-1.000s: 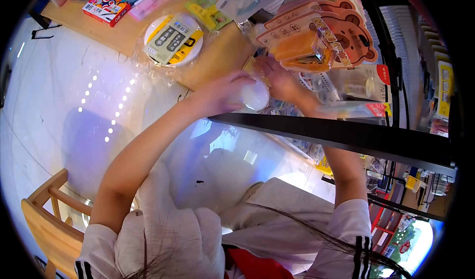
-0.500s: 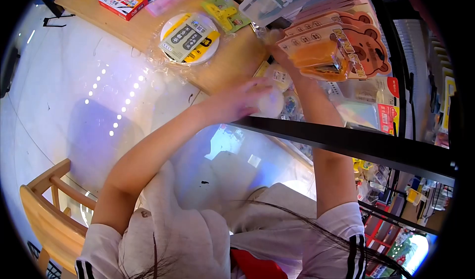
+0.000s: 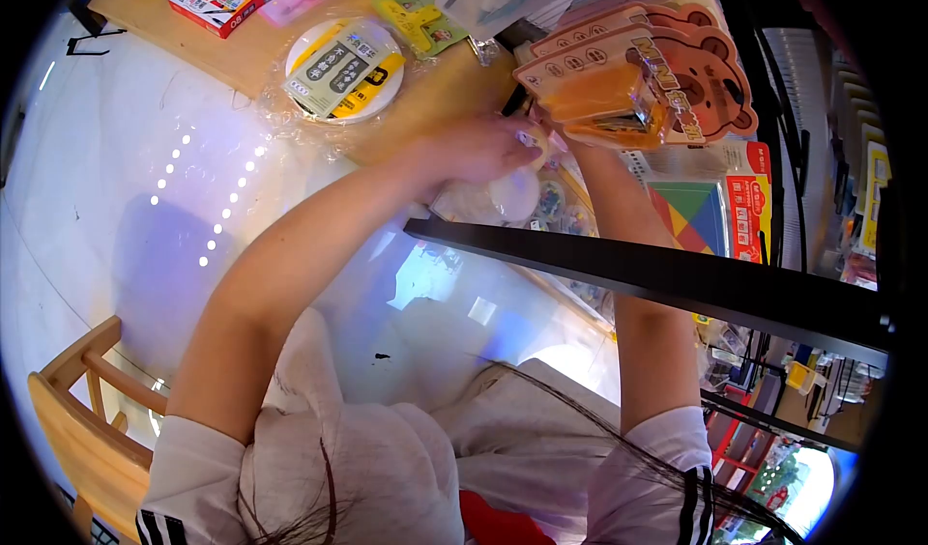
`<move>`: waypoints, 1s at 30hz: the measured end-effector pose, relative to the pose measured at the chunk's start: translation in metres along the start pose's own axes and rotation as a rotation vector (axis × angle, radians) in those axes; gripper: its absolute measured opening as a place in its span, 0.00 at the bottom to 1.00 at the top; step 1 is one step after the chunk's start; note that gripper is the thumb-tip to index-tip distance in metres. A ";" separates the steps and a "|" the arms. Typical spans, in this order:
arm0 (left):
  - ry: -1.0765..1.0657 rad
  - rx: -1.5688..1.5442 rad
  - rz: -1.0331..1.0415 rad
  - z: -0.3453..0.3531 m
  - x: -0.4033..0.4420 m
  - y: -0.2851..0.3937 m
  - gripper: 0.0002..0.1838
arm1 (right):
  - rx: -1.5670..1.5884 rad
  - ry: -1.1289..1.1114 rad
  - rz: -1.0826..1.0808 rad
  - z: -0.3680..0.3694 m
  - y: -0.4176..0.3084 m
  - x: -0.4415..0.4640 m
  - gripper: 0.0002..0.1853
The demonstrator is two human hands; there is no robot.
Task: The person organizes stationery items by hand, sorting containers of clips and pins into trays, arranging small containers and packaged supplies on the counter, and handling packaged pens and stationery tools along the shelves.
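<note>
My left hand (image 3: 480, 149) is over the table's near edge, its fingers curled together around something small and pale that I cannot make out. Just below it lies a round, whitish translucent item (image 3: 513, 195) in clear wrapping. My right hand (image 3: 544, 123) reaches in close to the left fingertips. Most of it is hidden behind the bear-shaped "MINI" cards (image 3: 701, 91), which carry orange packs, so its grip does not show. A dark, thin thing (image 3: 514, 100) sticks up between the two hands.
A black metal bar (image 3: 628, 260) crosses in front of my right forearm. On the wooden table (image 3: 145, 23) are a wrapped white round pack (image 3: 298, 60), a red patterned box (image 3: 215, 2) and a yellow-green packet (image 3: 419, 18). Hanging packaged goods (image 3: 744, 202) crowd the right. A wooden chair (image 3: 92, 429) stands lower left.
My left hand has moved up from the round whitish item to meet my right hand, and its fingers have closed. My right hand has come slightly down. The view has shifted a little.
</note>
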State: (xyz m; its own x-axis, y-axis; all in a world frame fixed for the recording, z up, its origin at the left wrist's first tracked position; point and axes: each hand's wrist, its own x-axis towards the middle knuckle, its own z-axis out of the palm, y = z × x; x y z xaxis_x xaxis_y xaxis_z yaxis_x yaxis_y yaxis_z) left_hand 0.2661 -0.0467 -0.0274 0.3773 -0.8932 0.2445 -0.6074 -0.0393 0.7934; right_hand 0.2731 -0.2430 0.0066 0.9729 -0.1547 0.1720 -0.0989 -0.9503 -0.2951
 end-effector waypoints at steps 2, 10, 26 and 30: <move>-0.041 0.043 -0.135 -0.004 0.002 0.004 0.22 | 0.027 0.019 0.028 0.000 -0.001 -0.002 0.27; 0.010 0.348 -0.056 -0.007 -0.004 0.024 0.23 | 0.340 0.095 0.218 0.006 0.000 -0.002 0.28; -0.072 0.400 -0.054 0.003 0.003 0.018 0.20 | 1.031 0.043 0.689 -0.030 -0.014 -0.070 0.26; 0.142 0.310 -0.141 -0.006 -0.024 0.006 0.15 | 0.320 -0.006 0.423 -0.012 -0.004 -0.082 0.10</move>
State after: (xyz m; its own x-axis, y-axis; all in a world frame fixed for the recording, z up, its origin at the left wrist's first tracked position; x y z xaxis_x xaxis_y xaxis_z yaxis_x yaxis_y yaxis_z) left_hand 0.2576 -0.0231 -0.0248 0.5523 -0.7994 0.2366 -0.7171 -0.3108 0.6238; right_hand 0.1915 -0.2297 0.0047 0.8631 -0.5041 -0.0289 -0.4149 -0.6753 -0.6098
